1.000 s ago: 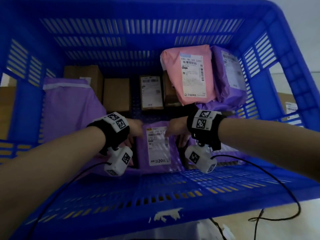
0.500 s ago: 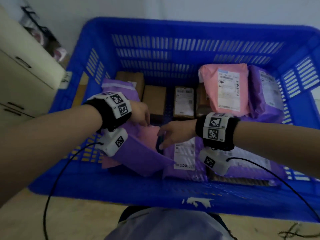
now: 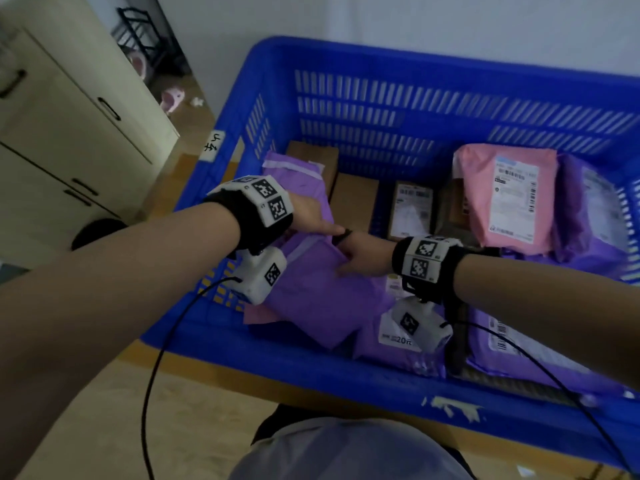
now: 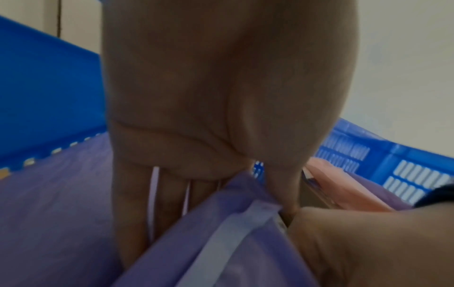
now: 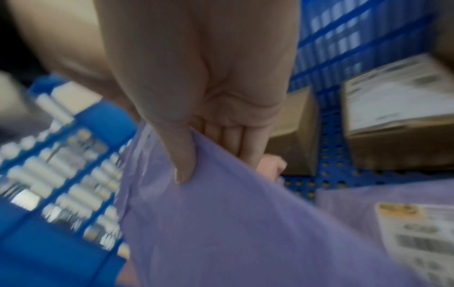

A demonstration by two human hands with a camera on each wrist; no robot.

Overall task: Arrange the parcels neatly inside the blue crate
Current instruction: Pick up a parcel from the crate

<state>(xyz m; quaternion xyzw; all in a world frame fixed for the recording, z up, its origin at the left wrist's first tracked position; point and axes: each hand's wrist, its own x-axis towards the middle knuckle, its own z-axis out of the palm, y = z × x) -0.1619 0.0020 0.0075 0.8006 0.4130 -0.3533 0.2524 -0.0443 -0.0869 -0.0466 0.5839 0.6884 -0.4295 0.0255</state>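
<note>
A plain purple mailer parcel (image 3: pixel 311 296) (image 4: pixel 221 252) (image 5: pixel 245 233) stands tilted at the front left of the blue crate (image 3: pixel 381 57). My right hand (image 3: pixel 360 254) (image 5: pixel 209 155) pinches its upper edge, thumb on the near face and fingers behind. My left hand (image 3: pixel 318 221) (image 4: pixel 209 194) lies with straight fingers against the parcel's far side at the top corner. A labelled purple parcel (image 3: pixel 394 341) lies flat beside it. A pink parcel (image 3: pixel 509 199) leans at the back right.
Brown boxes (image 3: pixel 356 202) and a labelled box (image 3: pixel 410 209) stand along the back wall. Another purple parcel (image 3: pixel 294 181) lies at the left and one more (image 3: pixel 595 209) at the right. A cream cabinet (image 3: pixel 69 133) stands left of the crate.
Both hands left the labelled purple parcel at the front and moved left. The plain purple parcel has been tipped up, and my right hand has taken hold of its edge.
</note>
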